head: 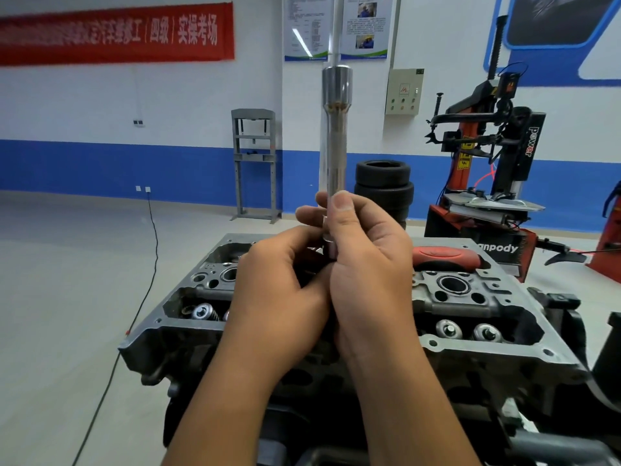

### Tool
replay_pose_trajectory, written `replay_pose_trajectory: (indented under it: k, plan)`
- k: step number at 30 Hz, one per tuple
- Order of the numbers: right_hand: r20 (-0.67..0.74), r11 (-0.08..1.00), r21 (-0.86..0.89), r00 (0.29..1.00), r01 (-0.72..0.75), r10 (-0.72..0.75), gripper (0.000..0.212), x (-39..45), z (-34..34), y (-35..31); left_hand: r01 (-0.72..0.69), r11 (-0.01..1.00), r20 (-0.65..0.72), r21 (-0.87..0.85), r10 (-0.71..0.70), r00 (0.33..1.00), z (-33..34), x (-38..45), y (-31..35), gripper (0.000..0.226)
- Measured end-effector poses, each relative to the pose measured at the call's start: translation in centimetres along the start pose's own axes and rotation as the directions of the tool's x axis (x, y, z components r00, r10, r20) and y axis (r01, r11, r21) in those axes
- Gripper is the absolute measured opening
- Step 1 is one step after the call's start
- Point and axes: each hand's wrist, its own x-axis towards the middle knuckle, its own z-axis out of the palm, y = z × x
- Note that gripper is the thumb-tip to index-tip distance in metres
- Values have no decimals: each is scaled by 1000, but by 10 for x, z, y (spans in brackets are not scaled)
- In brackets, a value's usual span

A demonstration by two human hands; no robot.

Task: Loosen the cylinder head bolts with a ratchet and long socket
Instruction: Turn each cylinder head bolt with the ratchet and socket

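Note:
A long chrome socket [334, 129] stands upright above the grey cylinder head [497, 351], its wide end at the top. My right hand [366, 264] grips its lower end, thumb pressed on the shaft. My left hand [279, 290] curls round a small chrome piece at the socket's base, partly hidden by the fingers. A ratchet with a red and black handle [447, 257] lies on the far right side of the head; its drive end is hidden behind my right hand. Valve springs [467, 331] show in the head's open wells.
A tyre changer machine [487, 163] stands at the right behind the engine. Stacked tyres [383, 186] and a grey shop press [255, 163] sit near the blue and white wall. A black cable [148, 280] runs across the floor on the left.

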Motion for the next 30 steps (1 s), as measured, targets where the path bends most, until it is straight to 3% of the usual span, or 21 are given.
replay_pose_trajectory:
  k: [3, 6, 9, 12, 15, 20, 23, 26, 30]
  plan:
    - [-63, 999, 10, 997, 51, -50, 10, -1, 1, -1, 20, 998, -48, 56, -17, 999, 2, -1, -1, 26]
    - [-87, 995, -25, 991, 97, -99, 8, 0, -2, -1, -15, 1000, 75, 19, 14, 997, 0, -1, 2, 22]
    - [-31, 999, -18, 999, 42, -42, 19, 1, -3, -2, -17, 999, 133, -41, 23, 991, -2, 0, 2, 28]
    - [-14, 1000, 0, 1000, 20, -20, 15, 0, 0, -2, -3, 1000, 15, 1, 3, 1000, -1, 0, -1, 31]
    - [-79, 996, -29, 993, 85, -87, 8, -1, -1, -1, 12, 994, -64, 104, -5, 998, 3, -1, 0, 23]
    - [-35, 997, -38, 997, 69, -71, 17, 0, -1, 0, -16, 999, 138, -31, 20, 990, -2, -1, 2, 30]
    - [-18, 999, 30, 1000, 25, -25, 9, 1, 0, 1, 16, 1000, 13, -26, -15, 1000, 0, 0, -1, 31]
    - [-85, 996, -31, 993, 82, -85, 7, 0, -1, 0, 19, 996, -68, 86, -13, 998, 2, 0, -1, 24]
    - [-100, 993, -58, 989, 102, -107, 10, 1, -2, -2, -14, 998, 137, -58, 22, 990, -2, -1, 3, 25]
